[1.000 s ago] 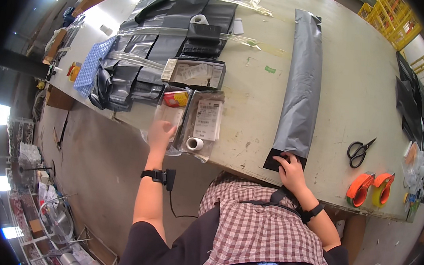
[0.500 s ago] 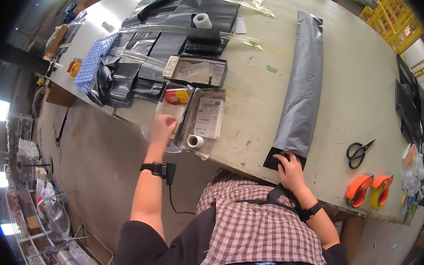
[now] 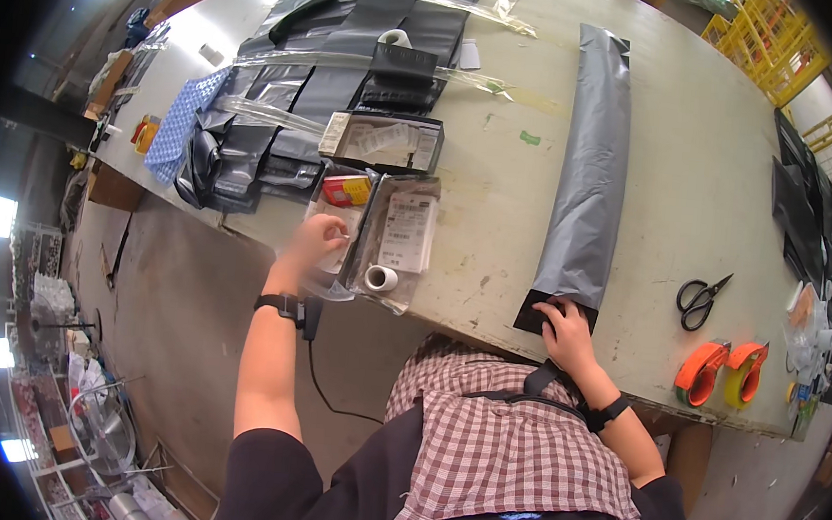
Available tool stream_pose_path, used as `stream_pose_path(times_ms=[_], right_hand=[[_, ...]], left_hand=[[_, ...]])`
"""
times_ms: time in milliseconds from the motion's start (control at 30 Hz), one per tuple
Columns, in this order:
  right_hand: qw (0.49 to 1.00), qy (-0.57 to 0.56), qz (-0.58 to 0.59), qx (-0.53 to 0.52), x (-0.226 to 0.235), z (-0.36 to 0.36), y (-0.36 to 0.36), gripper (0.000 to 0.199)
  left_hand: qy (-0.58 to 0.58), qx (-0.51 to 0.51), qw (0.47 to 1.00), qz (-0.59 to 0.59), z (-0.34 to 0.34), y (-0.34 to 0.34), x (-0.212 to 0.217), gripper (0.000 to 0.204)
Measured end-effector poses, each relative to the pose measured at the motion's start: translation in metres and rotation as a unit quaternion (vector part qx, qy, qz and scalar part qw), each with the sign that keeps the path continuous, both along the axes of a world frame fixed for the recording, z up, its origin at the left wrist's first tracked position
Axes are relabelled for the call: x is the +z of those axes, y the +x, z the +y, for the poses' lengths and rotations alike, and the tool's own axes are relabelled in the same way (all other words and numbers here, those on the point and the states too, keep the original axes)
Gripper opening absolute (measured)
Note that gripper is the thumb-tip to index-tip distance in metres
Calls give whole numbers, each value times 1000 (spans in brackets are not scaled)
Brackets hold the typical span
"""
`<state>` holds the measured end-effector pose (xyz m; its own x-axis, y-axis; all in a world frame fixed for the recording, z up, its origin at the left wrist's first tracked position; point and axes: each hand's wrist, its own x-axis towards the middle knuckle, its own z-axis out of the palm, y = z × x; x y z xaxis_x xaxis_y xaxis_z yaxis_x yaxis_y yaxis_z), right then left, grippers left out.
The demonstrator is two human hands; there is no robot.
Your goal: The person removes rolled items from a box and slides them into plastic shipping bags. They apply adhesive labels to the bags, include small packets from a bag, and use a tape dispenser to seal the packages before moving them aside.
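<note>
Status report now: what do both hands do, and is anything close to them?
Left hand reaching into clear tray. Right hand flat on near end of long grey bag. White tape roll beside left hand; scissors right of bag.

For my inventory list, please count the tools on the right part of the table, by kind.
Tape dispenser: 2
Scissors: 1
Total: 3

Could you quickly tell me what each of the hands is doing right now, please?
Left hand: blurred, fingers curled at a clear plastic packet; grip cannot be told.
Right hand: open, pressing on the long grey bag.
</note>
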<state>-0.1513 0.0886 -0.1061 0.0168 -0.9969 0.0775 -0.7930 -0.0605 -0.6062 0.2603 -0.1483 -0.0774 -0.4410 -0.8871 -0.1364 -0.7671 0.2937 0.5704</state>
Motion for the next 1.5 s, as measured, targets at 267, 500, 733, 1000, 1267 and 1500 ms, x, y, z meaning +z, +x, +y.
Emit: stream_pose_path(times_ms=[267, 500, 733, 1000, 1267, 1500], right_hand=[[1000, -1, 1, 7, 2, 1, -1, 33], [1000, 16, 0, 8, 0, 1, -3, 33], [1000, -5, 6, 10, 0, 1, -2, 33], [1000, 3, 16, 16, 2, -1, -2, 33], [1000, 8, 17, 10, 2, -1, 1, 33], [1000, -4, 10, 5, 2, 0, 1, 31]], left_hand=[[-201, -13, 979, 33, 2, -1, -6, 21], [-213, 79, 974, 8, 19, -6, -8, 34], [-167, 127, 975, -80, 39, 11, -21, 32], [-34, 116, 974, -189, 11, -16, 15, 33], [-146, 217, 962, -84, -17, -40, -8, 24], [-166, 209, 964, -15, -16, -21, -31, 30]])
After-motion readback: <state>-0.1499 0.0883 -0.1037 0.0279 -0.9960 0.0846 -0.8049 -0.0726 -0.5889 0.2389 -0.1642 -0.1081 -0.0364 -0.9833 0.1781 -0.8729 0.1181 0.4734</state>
